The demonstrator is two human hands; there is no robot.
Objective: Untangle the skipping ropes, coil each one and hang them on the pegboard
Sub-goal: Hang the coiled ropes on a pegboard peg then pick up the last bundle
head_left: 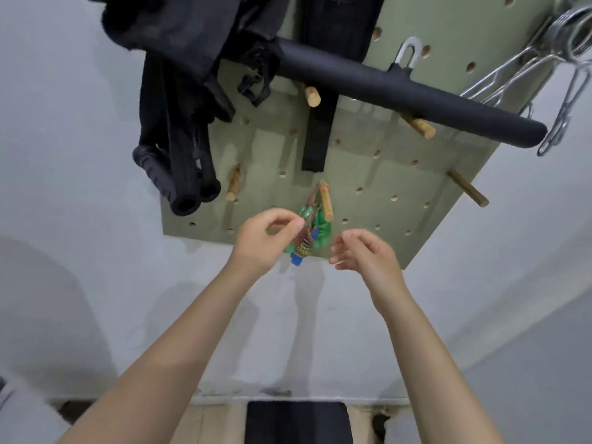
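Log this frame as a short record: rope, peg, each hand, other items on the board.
rope: coiled skipping rope, green and blue handles, hanging from a peg
peg: wooden peg low on the green pegboard
left hand: fingertips curled at the coil, seems to pinch it
right hand: loosely curled, just apart from the rope, holding nothing
other items: black foam bar, black straps, metal clips

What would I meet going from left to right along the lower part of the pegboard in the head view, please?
Black foam handles → bare wooden peg → left hand → coiled skipping rope → right hand → another wooden peg.
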